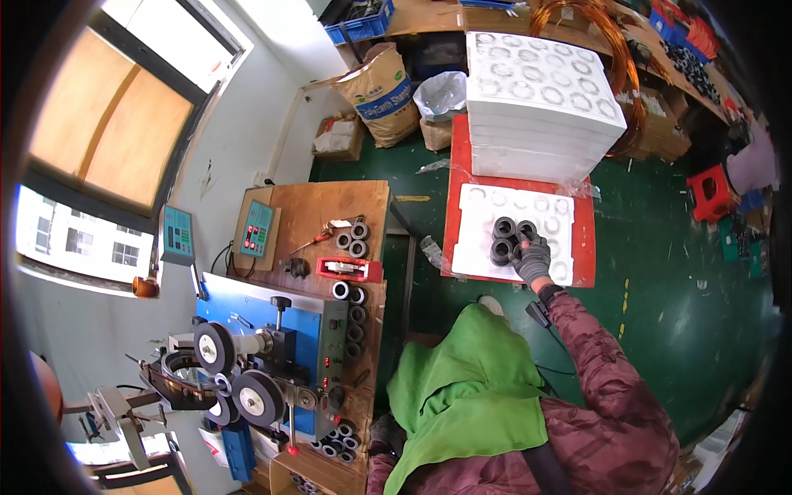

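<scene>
My right hand point(532, 259), in a grey glove, reaches out to a white foam tray point(473, 216) with round recesses. Its fingers are curled on one black ring point(525, 230) in a small cluster. Right beside it stand other thick black rings point(503, 228), close together on the tray. My left hand point(386, 431), in a dark glove, hangs low at my side by the workbench's edge; its fingers are too dark and covered to make out. A green cloth point(470, 388) lies over my front, between the two arms.
A tall stack of white foam trays point(544, 107) stands behind, on a red board point(582, 239). To the left, a wooden bench point(330, 198) carries a blue winding machine point(264, 330) with black wheels, several rings point(356, 313), a red tape dispenser point(351, 269) and a teal counter box point(256, 229).
</scene>
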### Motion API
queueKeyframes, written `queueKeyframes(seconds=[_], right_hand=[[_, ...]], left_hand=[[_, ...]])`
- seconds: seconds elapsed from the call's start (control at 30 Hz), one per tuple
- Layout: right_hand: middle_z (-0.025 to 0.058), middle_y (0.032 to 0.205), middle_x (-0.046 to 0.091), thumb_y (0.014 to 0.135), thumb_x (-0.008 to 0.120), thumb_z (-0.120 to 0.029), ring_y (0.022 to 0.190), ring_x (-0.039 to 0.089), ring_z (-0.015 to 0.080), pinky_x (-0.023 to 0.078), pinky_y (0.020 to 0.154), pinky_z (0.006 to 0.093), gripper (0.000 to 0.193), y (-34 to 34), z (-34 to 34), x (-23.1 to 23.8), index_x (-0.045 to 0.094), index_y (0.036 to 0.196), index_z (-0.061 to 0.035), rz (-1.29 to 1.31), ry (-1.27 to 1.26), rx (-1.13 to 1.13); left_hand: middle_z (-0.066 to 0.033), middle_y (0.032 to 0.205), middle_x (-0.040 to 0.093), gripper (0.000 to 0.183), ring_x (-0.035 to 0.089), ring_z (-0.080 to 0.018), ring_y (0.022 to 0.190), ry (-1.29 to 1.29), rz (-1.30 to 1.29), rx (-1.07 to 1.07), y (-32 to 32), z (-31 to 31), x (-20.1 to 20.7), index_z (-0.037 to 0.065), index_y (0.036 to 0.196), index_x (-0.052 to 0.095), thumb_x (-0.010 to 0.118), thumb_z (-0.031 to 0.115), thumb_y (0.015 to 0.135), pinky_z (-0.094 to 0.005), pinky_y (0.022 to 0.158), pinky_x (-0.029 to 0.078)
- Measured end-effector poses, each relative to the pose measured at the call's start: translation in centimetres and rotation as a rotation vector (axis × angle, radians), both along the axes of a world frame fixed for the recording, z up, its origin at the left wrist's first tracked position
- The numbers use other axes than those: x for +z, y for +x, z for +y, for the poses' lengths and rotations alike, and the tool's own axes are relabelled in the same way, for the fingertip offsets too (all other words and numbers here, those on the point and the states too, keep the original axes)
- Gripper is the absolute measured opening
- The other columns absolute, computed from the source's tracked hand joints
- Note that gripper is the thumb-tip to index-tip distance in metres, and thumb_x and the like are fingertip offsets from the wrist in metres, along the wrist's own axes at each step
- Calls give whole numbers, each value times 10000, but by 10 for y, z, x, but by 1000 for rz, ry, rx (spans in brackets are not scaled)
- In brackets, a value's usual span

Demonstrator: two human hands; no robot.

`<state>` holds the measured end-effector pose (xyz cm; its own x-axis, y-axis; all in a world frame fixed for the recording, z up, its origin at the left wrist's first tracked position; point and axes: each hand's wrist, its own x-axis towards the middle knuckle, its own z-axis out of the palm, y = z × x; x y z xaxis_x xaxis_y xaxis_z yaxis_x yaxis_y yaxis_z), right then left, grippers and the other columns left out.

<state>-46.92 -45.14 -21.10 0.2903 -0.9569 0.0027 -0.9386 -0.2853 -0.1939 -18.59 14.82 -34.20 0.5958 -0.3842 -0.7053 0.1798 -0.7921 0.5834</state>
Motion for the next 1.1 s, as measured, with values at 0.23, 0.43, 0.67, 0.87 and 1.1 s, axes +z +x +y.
queueKeyframes(seconds=[0.23, 0.43, 0.67, 0.87, 1.1], right_hand=[[106, 1180, 469, 672, 629, -461, 1086, 444, 279, 380, 847, 436, 684, 10, -33, 1, 430, 1256, -163, 367, 199, -35], [108, 1124, 484, 662, 640, -440, 1072, 452, 281, 411, 812, 431, 628, 5, -39, -13, 486, 1206, -168, 291, 182, 54], [114, 1119, 509, 671, 625, -407, 1070, 461, 278, 412, 801, 428, 548, 4, -51, -26, 528, 1152, -164, 293, 224, 107], [125, 917, 564, 671, 609, -322, 902, 502, 312, 396, 802, 399, 492, 3, -49, -52, 506, 1085, -75, 25, 21, 420], [179, 986, 520, 674, 676, -319, 920, 521, 343, 426, 789, 395, 569, -9, -59, -39, 492, 1170, -111, 176, 94, 359]], left_hand=[[-100, 887, 608, 197, 613, -255, 784, -187, -166, -72, -38, -87, 86, 0, 896, 596, 610, 128, 747, -357, 619, 511], [-127, 880, 608, 231, 621, -272, 716, -79, 324, 754, -80, -99, 75, -3, 967, 565, 583, 114, 768, -374, 586, 517], [-125, 835, 607, 149, 622, -268, 699, -76, 124, 366, -139, -77, 39, 1, 877, 566, 575, 111, 777, -360, 591, 515], [-84, 801, 601, 159, 602, -208, 630, 20, 237, 772, -188, -98, 65, 25, 893, 562, 564, 148, 793, -311, 565, 490], [-85, 841, 616, 230, 605, -186, 672, 55, -15, 568, -219, -104, 82, 15, 935, 586, 589, 201, 799, -302, 594, 504]])
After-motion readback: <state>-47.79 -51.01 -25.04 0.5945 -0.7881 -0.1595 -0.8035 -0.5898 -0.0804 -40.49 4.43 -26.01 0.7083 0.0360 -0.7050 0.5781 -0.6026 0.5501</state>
